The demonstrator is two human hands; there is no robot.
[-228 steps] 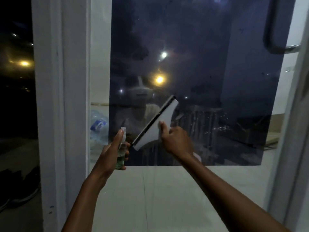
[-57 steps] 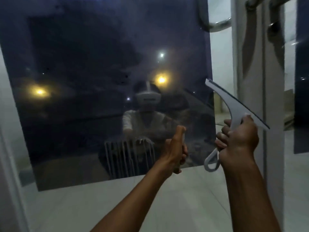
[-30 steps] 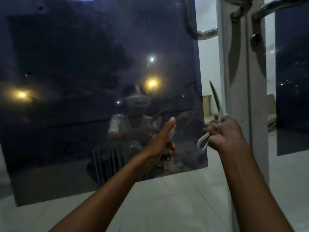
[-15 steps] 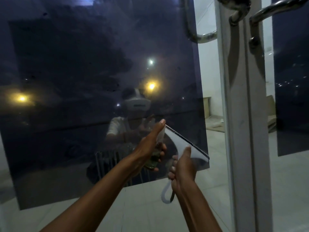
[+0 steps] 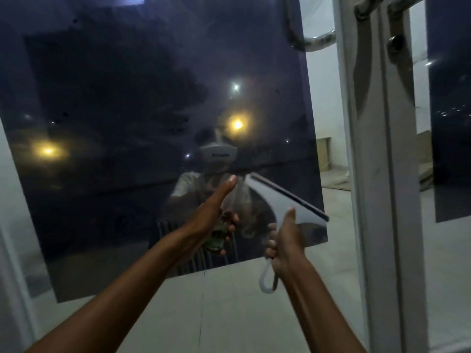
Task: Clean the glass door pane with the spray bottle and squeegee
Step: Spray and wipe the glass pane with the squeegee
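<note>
A dark tinted glass pane [image 5: 127, 123] fills most of the view and mirrors lights and a person with a headset. My right hand [image 5: 286, 247] grips the handle of a white squeegee [image 5: 280, 200]; its blade lies slanted against the pane near the lower right corner. My left hand [image 5: 209, 217] holds a small greenish spray bottle [image 5: 216, 238] just left of the squeegee, forefinger stretched up along it toward the glass. The bottle is mostly hidden behind the hand.
A white door frame post [image 5: 369, 174] stands right of the pane, with metal handles [image 5: 316, 42] at the top. A second tinted pane [image 5: 448, 123] sits at the far right. Pale floor tiles [image 5: 229, 314] show through the clear glass below.
My right hand has brought the squeegee from beside the door post leftward onto the pane's lower right area. My left hand with the bottle has stayed almost in place.
</note>
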